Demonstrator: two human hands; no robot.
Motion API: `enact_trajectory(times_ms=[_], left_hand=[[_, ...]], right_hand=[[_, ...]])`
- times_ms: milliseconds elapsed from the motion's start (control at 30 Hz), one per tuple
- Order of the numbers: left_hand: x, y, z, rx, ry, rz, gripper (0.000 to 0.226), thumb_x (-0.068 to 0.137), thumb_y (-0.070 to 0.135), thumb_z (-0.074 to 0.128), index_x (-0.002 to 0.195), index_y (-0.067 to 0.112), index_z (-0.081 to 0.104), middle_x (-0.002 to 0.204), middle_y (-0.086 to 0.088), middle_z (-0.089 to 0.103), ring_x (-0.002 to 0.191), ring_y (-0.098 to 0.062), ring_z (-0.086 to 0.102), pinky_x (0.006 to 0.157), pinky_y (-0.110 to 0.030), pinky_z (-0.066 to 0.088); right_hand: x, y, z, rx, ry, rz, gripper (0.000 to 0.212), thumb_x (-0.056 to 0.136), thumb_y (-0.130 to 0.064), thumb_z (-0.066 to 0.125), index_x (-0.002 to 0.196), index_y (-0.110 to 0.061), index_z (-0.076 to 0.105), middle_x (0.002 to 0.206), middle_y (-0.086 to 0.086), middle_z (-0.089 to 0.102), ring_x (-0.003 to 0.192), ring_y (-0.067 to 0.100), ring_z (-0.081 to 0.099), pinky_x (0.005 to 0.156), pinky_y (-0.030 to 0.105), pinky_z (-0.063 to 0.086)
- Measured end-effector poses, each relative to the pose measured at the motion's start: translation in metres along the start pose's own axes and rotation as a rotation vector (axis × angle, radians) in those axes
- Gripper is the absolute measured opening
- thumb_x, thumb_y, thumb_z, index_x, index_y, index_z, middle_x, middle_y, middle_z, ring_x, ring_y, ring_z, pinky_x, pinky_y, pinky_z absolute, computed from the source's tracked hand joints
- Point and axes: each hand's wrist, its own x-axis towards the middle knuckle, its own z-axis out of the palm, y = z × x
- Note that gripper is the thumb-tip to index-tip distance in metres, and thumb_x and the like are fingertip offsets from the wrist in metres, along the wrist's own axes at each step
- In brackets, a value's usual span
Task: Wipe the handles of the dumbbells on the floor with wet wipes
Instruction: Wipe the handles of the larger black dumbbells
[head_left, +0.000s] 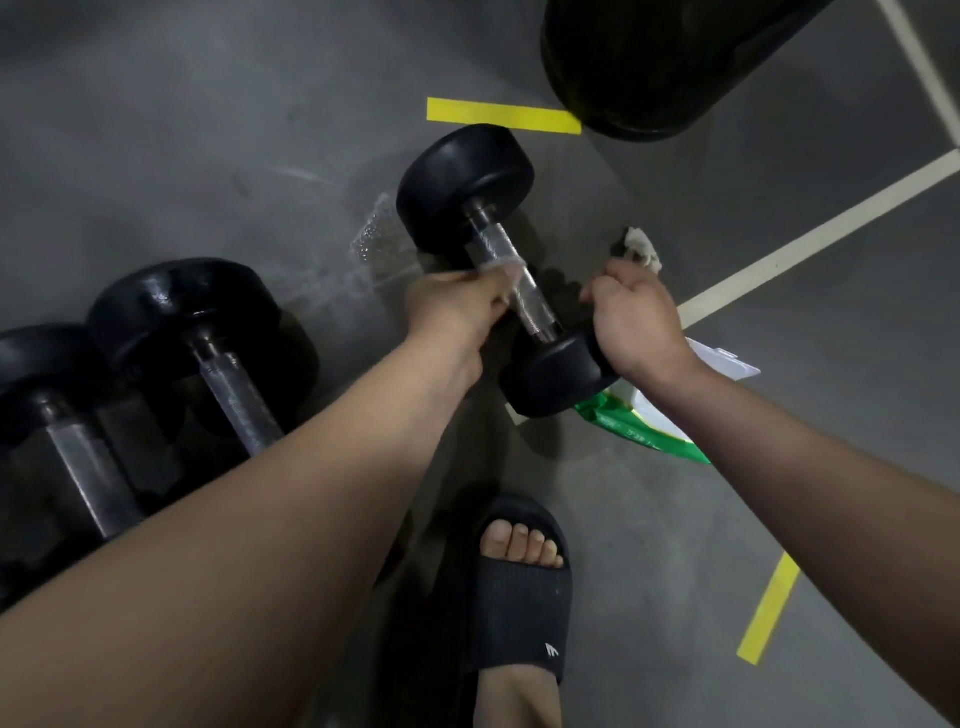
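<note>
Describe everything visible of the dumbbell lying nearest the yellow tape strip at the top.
The dumbbell has two black, rubbery-looking round heads joined by a knurled, silvery metal handle. It lies diagonally on the grey floor. The left-hand grip pinches a pale wet wipe against the handle's middle; the right-hand grip curls over the near head.

The single wide-angle head view looks steeply down from above onto the grey floor (156, 130), close over the person's reach, with the left hand (457, 306) and right hand (639, 317) at the dumbbell (493, 249) near mid-frame and straight lines bowed toward the edges.
</note>
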Motion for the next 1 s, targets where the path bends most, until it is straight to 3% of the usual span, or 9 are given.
enact_trajectory(times_ms=[67, 167, 233, 300, 400, 467, 667, 867, 1000], left_hand=[[0.005, -0.001, 0.001, 0.012, 0.042, 0.033, 0.011, 0.081, 0.014, 0.083, 0.085, 0.009, 0.074, 0.079, -0.004, 0.076, 0.072, -0.015, 0.073, 0.073, -0.029, 0.059], [-0.01, -0.022, 0.0, 0.413, -0.017, 0.072, 0.016, 0.081, 0.023, 0.083, 0.077, 0.012, 0.073, 0.074, -0.003, 0.075, 0.068, -0.015, 0.071, 0.071, -0.031, 0.06], [-0.019, -0.031, -0.005, 0.55, -0.091, 0.079, 0.014, 0.08, 0.023, 0.083, 0.077, 0.013, 0.074, 0.078, -0.004, 0.076, 0.073, -0.016, 0.073, 0.073, -0.031, 0.06], [-0.017, -0.028, -0.01, 0.441, -0.109, 0.054, 0.013, 0.079, 0.02, 0.085, 0.082, 0.012, 0.076, 0.08, -0.006, 0.077, 0.075, -0.019, 0.074, 0.076, -0.034, 0.061], [0.005, -0.01, -0.012, 0.119, 0.019, 0.038, 0.018, 0.077, 0.017, 0.086, 0.088, 0.008, 0.075, 0.08, -0.008, 0.077, 0.074, -0.025, 0.074, 0.077, -0.043, 0.062], [0.015, -0.004, -0.008, 0.039, 0.06, 0.032, 0.014, 0.079, 0.015, 0.085, 0.084, 0.01, 0.073, 0.079, -0.007, 0.076, 0.074, -0.025, 0.073, 0.077, -0.044, 0.061], [-0.009, -0.042, -0.012, 0.406, -0.11, 0.019, 0.019, 0.076, 0.022, 0.084, 0.087, 0.009, 0.076, 0.081, -0.005, 0.077, 0.075, -0.017, 0.073, 0.076, -0.031, 0.059], [0.013, -0.003, -0.01, 0.064, 0.094, 0.042, 0.012, 0.08, 0.015, 0.083, 0.084, 0.011, 0.072, 0.076, -0.007, 0.074, 0.069, -0.023, 0.071, 0.075, -0.041, 0.062], [0.008, -0.007, -0.007, 0.133, 0.061, 0.033, 0.014, 0.078, 0.019, 0.085, 0.081, 0.013, 0.073, 0.08, -0.007, 0.075, 0.078, -0.026, 0.073, 0.085, -0.048, 0.061]], right_hand=[[-0.002, -0.001, 0.001, -0.008, 0.003, -0.018, 0.021, 0.089, -0.013, 0.047, 0.084, -0.006, 0.066, 0.087, 0.008, 0.066, 0.089, 0.025, 0.056, 0.072, 0.033, 0.04], [-0.005, -0.001, 0.005, -0.037, -0.01, -0.04, 0.022, 0.086, -0.018, 0.045, 0.08, -0.009, 0.064, 0.083, 0.008, 0.064, 0.089, 0.029, 0.056, 0.075, 0.036, 0.044], [-0.007, -0.001, 0.009, -0.053, -0.018, -0.064, 0.025, 0.08, -0.024, 0.041, 0.077, -0.01, 0.062, 0.078, 0.004, 0.062, 0.089, 0.034, 0.055, 0.077, 0.038, 0.045], [-0.01, -0.001, 0.012, -0.075, -0.029, -0.085, 0.026, 0.079, -0.025, 0.039, 0.076, -0.011, 0.06, 0.077, 0.003, 0.06, 0.091, 0.038, 0.054, 0.081, 0.04, 0.046], [-0.014, -0.001, 0.015, -0.08, -0.033, -0.088, 0.023, 0.083, -0.021, 0.041, 0.077, -0.009, 0.06, 0.074, 0.001, 0.058, 0.092, 0.038, 0.054, 0.081, 0.038, 0.045], [-0.014, 0.0, 0.016, -0.069, -0.03, -0.07, 0.023, 0.082, -0.023, 0.04, 0.077, -0.01, 0.059, 0.073, 0.001, 0.058, 0.093, 0.039, 0.054, 0.081, 0.04, 0.047], [-0.019, -0.005, 0.015, -0.017, -0.045, -0.09, 0.022, 0.078, -0.027, 0.042, 0.076, -0.017, 0.061, 0.079, 0.002, 0.064, 0.095, 0.034, 0.055, 0.081, 0.041, 0.048], [-0.023, 0.008, 0.003, 0.05, -0.167, -0.331, 0.014, 0.076, -0.027, 0.05, 0.07, -0.017, 0.056, 0.076, -0.009, 0.056, 0.087, 0.016, 0.052, 0.078, 0.028, 0.038], [-0.023, 0.011, 0.003, 0.006, -0.124, -0.366, 0.019, 0.079, -0.031, 0.04, 0.071, -0.017, 0.05, 0.075, -0.008, 0.051, 0.086, 0.02, 0.048, 0.078, 0.034, 0.038]])
